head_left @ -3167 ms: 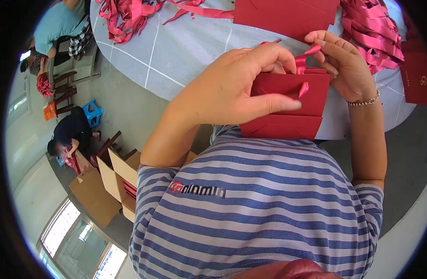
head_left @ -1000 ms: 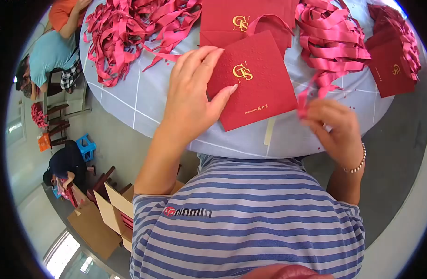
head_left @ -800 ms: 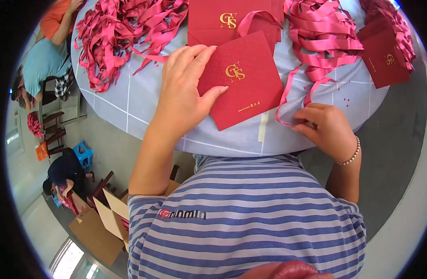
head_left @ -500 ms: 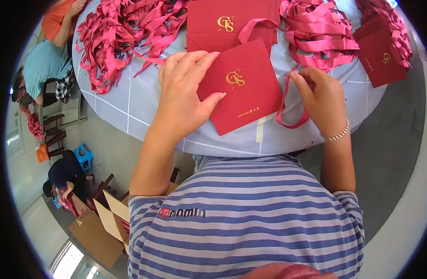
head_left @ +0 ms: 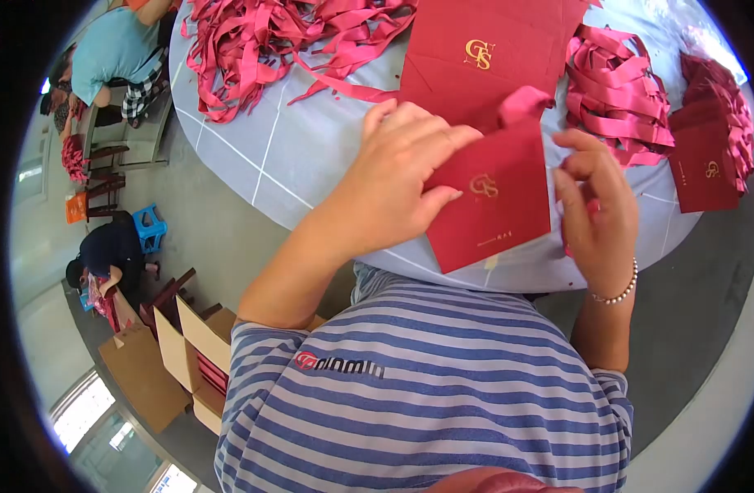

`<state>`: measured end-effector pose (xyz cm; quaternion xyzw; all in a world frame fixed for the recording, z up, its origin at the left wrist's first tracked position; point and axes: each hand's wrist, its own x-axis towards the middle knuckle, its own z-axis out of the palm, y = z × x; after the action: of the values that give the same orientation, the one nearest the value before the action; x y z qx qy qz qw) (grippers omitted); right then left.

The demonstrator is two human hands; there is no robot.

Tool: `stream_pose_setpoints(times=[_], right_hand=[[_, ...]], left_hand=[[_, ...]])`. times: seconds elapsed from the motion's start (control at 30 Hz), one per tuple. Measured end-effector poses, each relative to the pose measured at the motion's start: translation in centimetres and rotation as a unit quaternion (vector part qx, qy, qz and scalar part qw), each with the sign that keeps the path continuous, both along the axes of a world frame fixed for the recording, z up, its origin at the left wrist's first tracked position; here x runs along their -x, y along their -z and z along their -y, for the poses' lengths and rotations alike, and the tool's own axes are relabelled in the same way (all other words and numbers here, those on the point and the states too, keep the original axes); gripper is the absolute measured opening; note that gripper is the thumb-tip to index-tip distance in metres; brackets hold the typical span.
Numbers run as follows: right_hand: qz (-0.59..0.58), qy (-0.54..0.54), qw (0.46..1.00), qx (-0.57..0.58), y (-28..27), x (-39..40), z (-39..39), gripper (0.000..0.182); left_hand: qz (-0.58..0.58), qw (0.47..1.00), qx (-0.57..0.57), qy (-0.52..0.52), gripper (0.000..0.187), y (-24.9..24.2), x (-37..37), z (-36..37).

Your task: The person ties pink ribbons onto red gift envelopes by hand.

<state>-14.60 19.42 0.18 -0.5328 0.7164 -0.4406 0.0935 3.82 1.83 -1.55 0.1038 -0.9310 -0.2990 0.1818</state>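
Observation:
A red paper gift bag (head_left: pixel 512 209) with a gold "GTS" logo lies tilted near the table's front edge. My left hand (head_left: pixel 410 177) grips its left side, thumb over the front and fingers along the top edge. Beside the bag's right edge is my right hand (head_left: pixel 595 205), its fingers curled. Bits of a pink-red ribbon (head_left: pixel 593 206) show within that hand, though its fingers partly hide it. Another ribbon loop (head_left: pixel 525 105) rises at the bag's top edge. Behind lies a stack of matching red bags (head_left: pixel 484 82).
Ribbon heaps lie at the table's back left (head_left: pixel 245 57) and right (head_left: pixel 619 94). Another red bag (head_left: pixel 704 168) sits at the far right edge. On the floor at left stand an open cardboard box (head_left: pixel 192 353) and a blue stool (head_left: pixel 149 228). Other people (head_left: pixel 114 246) are seated there.
My view has shifted, so the table's things appear further right. My right hand's fingers have curled higher beside the bag, and less of its ribbon shows. My left hand keeps its hold.

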Motion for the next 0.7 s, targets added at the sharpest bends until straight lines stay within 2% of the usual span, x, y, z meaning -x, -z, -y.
stream_pose_setpoints(times=[0.13,0.3,0.4,0.63,0.7], right_hand=[[-0.047,-0.089,0.995,-0.014,0.4,-0.8,2.0,0.014],[-0.037,-0.045,0.998,-0.029,0.3,-1.3,2.0,0.011],[-0.072,-0.059,0.995,-0.037,0.5,-1.5,1.7,0.009],[-0.188,0.006,0.979,-0.081,1.8,1.1,0.1,0.010],[-0.219,0.007,0.975,-0.043,1.9,1.5,0.2,0.007]], left_hand=[[-0.006,0.999,-0.007,0.045,0.058,-0.1,0.5,-0.1],[-0.002,0.999,0.029,-0.028,0.045,1.3,-1.2,0.3],[0.014,0.998,0.027,-0.046,0.041,2.5,-1.9,-0.4],[-0.016,0.999,-0.038,-0.005,0.041,4.5,-1.9,-1.9],[-0.025,0.999,-0.042,-0.006,0.038,4.8,-2.0,-1.9]])
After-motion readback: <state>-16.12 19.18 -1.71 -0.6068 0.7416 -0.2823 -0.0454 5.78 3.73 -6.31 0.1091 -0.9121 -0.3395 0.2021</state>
